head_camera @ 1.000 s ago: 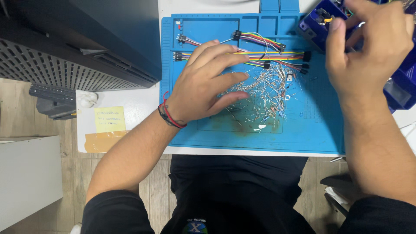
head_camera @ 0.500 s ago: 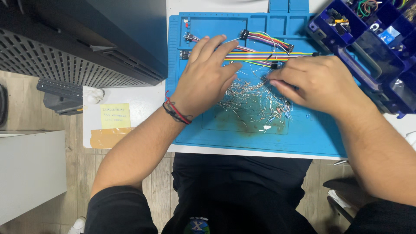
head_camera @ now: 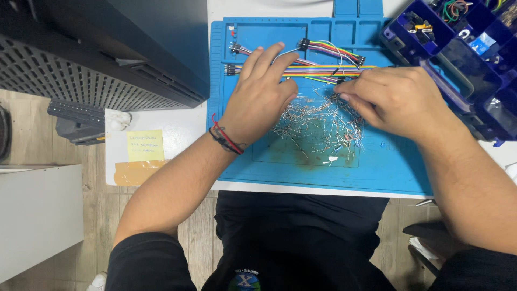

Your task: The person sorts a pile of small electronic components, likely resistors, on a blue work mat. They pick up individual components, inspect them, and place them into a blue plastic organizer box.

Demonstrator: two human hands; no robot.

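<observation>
A blue work mat lies on a white table. A loose pile of thin wire-legged electronic parts is spread in its middle. My left hand rests flat on the mat at the pile's left edge, fingers spread, with a red and black band on the wrist. My right hand is palm down at the pile's upper right, fingertips pinched together on the parts; what they grip is hidden. Rainbow ribbon jumper cables lie across the mat's far side, partly under my left fingers.
A dark blue compartment box with small parts stands at the right. A black perforated machine case fills the upper left. A yellow sticky note and tan tape are stuck on the table's left part. Wooden floor shows below.
My right hand came down from the compartment box onto the pile of parts. The left hand stayed on the mat. The view has shifted slightly.
</observation>
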